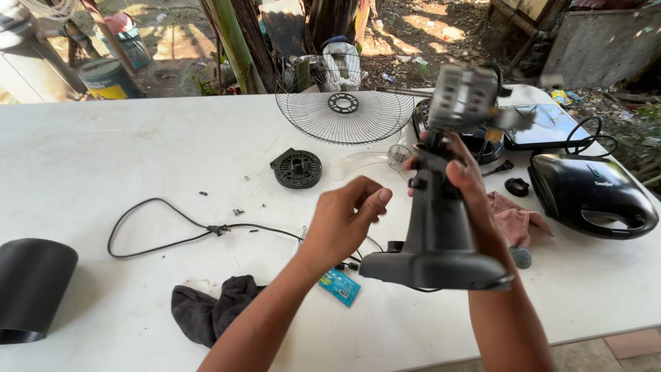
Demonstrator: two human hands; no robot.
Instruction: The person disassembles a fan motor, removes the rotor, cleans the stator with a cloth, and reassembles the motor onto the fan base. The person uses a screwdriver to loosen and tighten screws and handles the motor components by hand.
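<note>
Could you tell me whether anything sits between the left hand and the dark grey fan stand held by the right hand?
Nothing visible does: the left hand hovers beside the dark grey plastic fan stand, gripped by the right hand.

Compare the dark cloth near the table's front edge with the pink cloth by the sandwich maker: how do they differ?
The dark cloth is charcoal grey and lies bunched near the left forearm; the pink cloth is dusty pink and lies partly hidden behind the right hand. The dark cloth shows fully. Both lie crumpled on the white table.

White table (103,151) w/ wire fan grille (344,117), black cord (158,238), dark rag (210,310), pink cloth (513,220), black sandwich press (592,196).
</note>
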